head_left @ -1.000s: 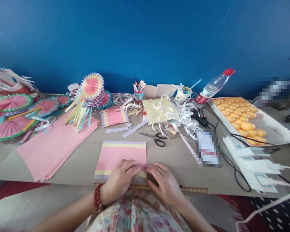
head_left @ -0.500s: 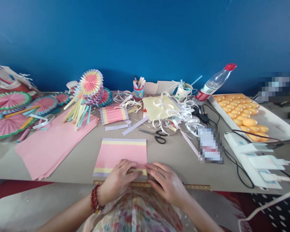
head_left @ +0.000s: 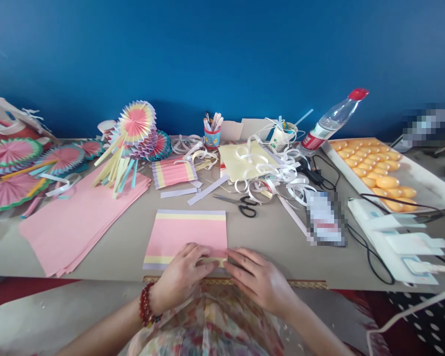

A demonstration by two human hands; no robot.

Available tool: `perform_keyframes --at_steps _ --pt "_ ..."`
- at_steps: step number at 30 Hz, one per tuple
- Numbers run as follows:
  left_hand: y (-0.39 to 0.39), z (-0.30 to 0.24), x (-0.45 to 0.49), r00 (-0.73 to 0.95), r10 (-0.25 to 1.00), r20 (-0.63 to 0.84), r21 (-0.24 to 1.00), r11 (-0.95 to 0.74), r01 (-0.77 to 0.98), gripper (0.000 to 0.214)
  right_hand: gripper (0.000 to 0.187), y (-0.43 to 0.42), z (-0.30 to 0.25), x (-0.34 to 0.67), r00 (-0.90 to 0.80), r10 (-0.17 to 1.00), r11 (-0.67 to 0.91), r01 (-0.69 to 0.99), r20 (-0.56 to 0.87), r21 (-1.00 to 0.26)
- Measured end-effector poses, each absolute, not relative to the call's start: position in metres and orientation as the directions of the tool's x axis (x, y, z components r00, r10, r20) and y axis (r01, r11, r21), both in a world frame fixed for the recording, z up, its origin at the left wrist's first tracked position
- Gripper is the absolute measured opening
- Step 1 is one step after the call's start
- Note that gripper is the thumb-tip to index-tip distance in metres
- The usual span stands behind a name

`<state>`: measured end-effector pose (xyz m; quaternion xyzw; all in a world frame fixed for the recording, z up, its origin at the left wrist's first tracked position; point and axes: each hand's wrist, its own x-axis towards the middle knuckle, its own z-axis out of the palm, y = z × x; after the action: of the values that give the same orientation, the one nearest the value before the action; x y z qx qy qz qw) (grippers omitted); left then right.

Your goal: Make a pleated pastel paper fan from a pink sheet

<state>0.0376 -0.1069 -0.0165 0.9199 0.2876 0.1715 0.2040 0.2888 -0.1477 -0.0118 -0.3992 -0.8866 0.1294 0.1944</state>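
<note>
At nine to ten o'clock, round pleated paper fans (head_left: pixel 15 173) are heaped, with a stack of plain pink paper sheets (head_left: pixel 77 222) just beside them. At six o'clock on the beige table (head_left: pixel 274 237), a pink rectangular sheet edged with yellow and lilac strips (head_left: pixel 189 232) is laid flat. Its near edge is pinched by the curled fingers of the left hand (head_left: pixel 183 277). The right hand (head_left: pixel 259 279) is pressed flat on the same edge, with nothing grasped. Only a narrow first fold appears begun, and the rest of the sheet is judged unpleated. Black-handled scissors (head_left: pixel 241 205) are seen at one o'clock.
</note>
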Motion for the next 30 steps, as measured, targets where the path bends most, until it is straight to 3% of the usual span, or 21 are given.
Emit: perform_keyframes --at_steps 30 --pt "-0.109 -0.0184 0.035 0.767 0.605 0.212 0.502 -0.741 0.446 0.033 0.03 -0.1479 -0.0177 0.2893 -0.581 0.767 0.639 0.659 0.271 -0.397"
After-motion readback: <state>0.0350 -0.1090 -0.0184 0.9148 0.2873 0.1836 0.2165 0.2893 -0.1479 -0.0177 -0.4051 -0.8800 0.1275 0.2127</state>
